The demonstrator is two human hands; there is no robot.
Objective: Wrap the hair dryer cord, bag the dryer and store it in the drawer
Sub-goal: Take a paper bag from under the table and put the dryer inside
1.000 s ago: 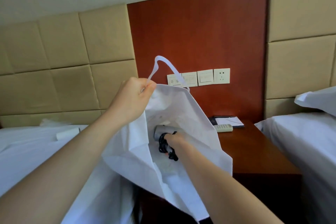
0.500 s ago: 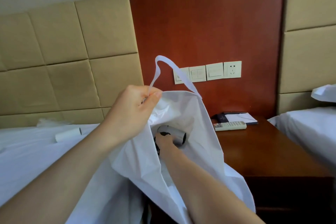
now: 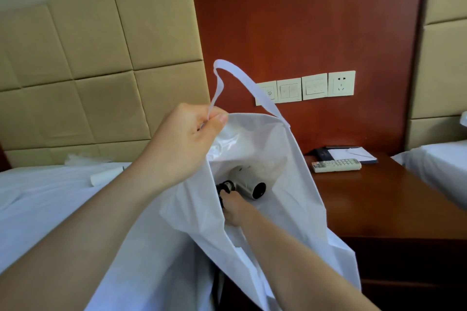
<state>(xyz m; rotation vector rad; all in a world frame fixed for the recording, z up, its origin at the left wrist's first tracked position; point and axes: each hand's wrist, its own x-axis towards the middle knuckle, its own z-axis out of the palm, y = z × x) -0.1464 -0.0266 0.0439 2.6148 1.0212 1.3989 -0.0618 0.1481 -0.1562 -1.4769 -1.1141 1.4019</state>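
Note:
A large white fabric bag (image 3: 298,184) hangs open in front of me, its strap looping upward. My left hand (image 3: 184,144) pinches the bag's near rim and strap, holding the mouth up. Inside the bag lies a grey hair dryer (image 3: 249,183), nozzle pointing right, with its black cord (image 3: 225,188) bundled at the handle end. My right hand (image 3: 235,209) reaches into the bag and grips the dryer's handle and cord bundle; the bag's near wall hides part of the fingers.
A dark wooden nightstand (image 3: 394,209) stands to the right with a remote control (image 3: 337,165) and a notepad (image 3: 353,153) at its back. White beds (image 3: 38,197) flank it on both sides. Wall switches and a socket (image 3: 341,83) sit above.
My right hand has pushed the dryer deeper into the bag and its nozzle now points right. The view has shifted left, and my left hand keeps the rim raised.

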